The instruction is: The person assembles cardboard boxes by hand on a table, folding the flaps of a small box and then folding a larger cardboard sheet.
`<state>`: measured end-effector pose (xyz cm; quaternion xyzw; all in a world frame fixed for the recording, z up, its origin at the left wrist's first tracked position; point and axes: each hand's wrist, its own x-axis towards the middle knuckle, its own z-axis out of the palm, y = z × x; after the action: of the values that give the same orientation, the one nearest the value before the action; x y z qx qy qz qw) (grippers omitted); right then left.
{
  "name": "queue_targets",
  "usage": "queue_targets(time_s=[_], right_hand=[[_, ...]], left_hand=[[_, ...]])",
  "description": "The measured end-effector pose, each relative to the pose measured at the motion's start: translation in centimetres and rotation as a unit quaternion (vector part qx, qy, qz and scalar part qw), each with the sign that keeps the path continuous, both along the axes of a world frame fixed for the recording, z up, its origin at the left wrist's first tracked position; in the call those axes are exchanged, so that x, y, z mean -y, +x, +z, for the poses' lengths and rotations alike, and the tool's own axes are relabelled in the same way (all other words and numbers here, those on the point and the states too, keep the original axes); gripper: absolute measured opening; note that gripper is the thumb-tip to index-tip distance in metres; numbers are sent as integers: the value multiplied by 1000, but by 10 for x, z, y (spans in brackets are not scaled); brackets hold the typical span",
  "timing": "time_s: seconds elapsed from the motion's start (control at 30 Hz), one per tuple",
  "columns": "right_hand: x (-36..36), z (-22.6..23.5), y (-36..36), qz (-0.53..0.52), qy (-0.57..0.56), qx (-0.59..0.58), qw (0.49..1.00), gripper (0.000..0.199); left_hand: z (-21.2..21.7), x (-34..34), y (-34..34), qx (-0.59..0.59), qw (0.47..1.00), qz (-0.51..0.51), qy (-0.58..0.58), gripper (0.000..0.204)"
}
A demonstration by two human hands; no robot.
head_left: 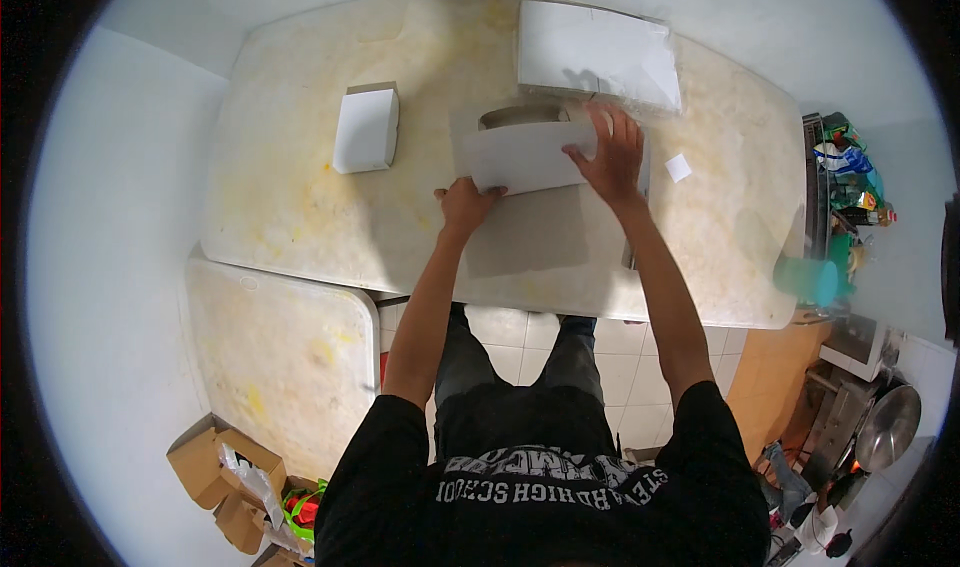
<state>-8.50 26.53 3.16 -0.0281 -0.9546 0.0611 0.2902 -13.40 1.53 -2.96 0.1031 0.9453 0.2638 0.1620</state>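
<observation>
A white piece of cardboard (527, 159), folded like a flat box blank, is tilted up over the table between my hands. My left hand (466, 207) pinches its lower left corner, thumb along the near edge. At the right end, my right hand (613, 159) grips the piece, its thumb on the face and its fingers over the far side. A curved brownish rim (522, 115) shows just behind the cardboard; what it belongs to is mostly hidden. A grey flat panel (528, 235) or shadow lies below the near edge; I cannot tell which.
A small white box (366, 130) stands at the left on the stained table (290, 157). A plastic-wrapped white stack (598, 55) lies at the back, a small white square (678, 168) at the right. A teal cup (806, 280) is near the right edge. A lower table (275, 342) adjoins at left.
</observation>
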Motion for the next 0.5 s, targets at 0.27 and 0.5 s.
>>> queue_targets(time_s=[0.27,0.5], right_hand=[[18,-61,21,-36,-337,-6,941,113],[22,-102,44,-162,-280,174,930,116]], left_hand=[[2,-3,1,34,998,40,-43,72],[6,-4,8,1,998,45,-51,55]])
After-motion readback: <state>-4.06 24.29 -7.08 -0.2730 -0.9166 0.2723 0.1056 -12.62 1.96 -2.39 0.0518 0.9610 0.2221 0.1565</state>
